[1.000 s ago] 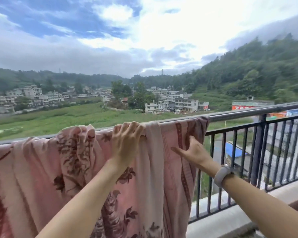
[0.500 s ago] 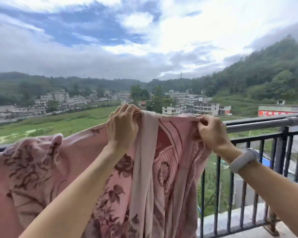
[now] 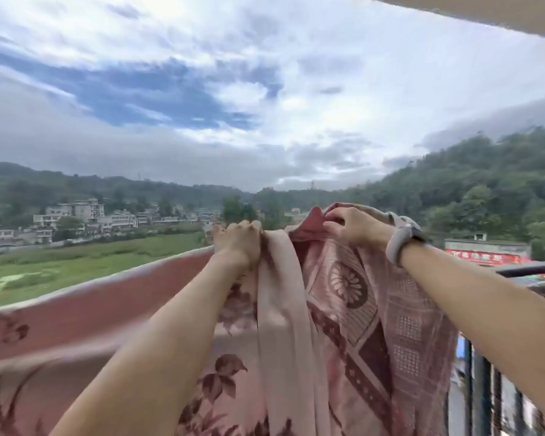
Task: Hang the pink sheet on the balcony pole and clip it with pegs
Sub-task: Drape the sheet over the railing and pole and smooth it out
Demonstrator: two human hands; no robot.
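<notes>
My left hand grips a bunched fold of the pink floral-patterned cloth sheet, which hangs below both hands; my right hand pinches its raised top edge, the dark metal balcony rail just beyond that wrist

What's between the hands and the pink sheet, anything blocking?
Nothing visible. The left hand and the right hand both grip the pink sheet directly at its top edge, raised above the railing. No pegs are in view.
</notes>
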